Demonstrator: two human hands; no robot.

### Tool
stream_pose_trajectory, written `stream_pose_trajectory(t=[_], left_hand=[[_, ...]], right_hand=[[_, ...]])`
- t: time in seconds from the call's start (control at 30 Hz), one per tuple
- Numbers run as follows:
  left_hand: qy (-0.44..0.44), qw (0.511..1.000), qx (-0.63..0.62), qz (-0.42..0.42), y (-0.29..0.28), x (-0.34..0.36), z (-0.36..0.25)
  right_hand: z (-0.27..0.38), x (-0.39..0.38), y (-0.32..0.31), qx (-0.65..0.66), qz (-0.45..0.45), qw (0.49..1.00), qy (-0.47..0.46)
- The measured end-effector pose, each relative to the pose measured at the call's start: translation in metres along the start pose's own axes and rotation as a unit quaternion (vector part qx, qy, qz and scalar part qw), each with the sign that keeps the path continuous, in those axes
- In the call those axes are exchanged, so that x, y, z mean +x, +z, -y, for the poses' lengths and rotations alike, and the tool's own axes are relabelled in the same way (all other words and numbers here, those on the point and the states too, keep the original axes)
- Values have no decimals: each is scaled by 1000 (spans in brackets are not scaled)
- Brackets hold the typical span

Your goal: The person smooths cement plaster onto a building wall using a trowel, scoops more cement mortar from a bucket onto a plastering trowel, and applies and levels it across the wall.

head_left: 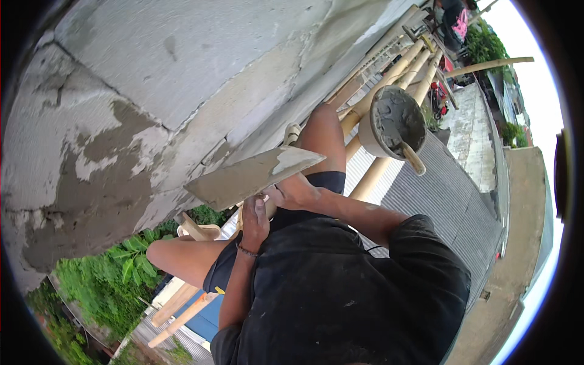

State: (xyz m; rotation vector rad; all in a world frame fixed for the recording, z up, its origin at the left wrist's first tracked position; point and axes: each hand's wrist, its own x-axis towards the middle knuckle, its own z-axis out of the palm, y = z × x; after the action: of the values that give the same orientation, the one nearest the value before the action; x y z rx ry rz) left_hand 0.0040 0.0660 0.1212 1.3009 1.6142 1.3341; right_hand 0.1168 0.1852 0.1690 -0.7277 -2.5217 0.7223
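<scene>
A long flat plastering blade (243, 179), smeared with grey mortar, lies tilted across my lap beside the wall (182, 61). My left hand (255, 222) is closed at its lower edge, fingertips partly hidden beneath it. My right hand (292, 191) grips it from behind and below, its fingers mostly out of sight. To my upper right, a bucket (368, 131) of wet grey mortar (395, 115) rests on bamboo poles, with a tool handle (413, 158) sticking out. Damp, darker mortar patches (91, 207) show on the block wall to my left.
I sit high on bamboo scaffolding (368, 179) tight against the wall. Below lie corrugated roofing (444, 188), green plants (109, 286) and more poles (182, 319). A concrete ledge (523, 201) runs at the right; clutter with a pink item (459, 24) sits at the far top.
</scene>
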Motion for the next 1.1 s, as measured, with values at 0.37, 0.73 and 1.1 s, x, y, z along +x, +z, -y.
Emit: stream_pose_trajectory(t=[0.37,0.73,1.1], left_hand=[[1,967,233,100,-2,-23,54],[19,898,433,81,-163,-118,47],[-98,897,360,-239,-191,-177,71]], right_hand=[[-6,-25,41,48,187,974,119],[15,11,145,-137,319,931,-114],[-24,-6,236,-119,308,932,-149]])
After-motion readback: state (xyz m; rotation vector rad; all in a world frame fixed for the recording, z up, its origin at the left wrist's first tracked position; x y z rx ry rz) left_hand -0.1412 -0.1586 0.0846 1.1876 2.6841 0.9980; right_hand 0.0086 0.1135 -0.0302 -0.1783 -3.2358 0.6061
